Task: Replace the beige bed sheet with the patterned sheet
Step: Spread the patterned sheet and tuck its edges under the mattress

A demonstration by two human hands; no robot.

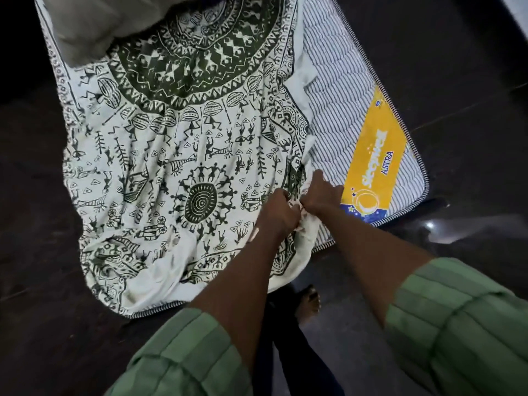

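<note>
Patterned sheet [177, 155], white with dark green figures and a big round medallion, is lying spread and rumpled over most of the mattress [340, 90] as I am looking down through the head camera. It is covering the left and middle of the bed and hanging over the near edge, while a strip of blue-and-white striped mattress is showing bare along the right side. I am gripping the sheet's right-hand edge with both hands, close to the near corner. My left hand [278, 211] is curling its fingers into a bunch of the cloth, and my right hand [321, 192] is pinching the same gathered edge just beside it, the two hands almost touching. A yellow label [377, 164] reading ASTRA is sitting on the bare stripe just right of my right hand. Green striped sleeves [183, 358] are covering both my upper forearms. A pale beige cloth [85, 27] is lying heaped at the far left corner, on top of the patterned sheet; I cannot tell whether it is the beige sheet or a pillow. A bare foot [308, 302] is standing on the dark floor [37, 267] beside the bed's near edge.
</note>
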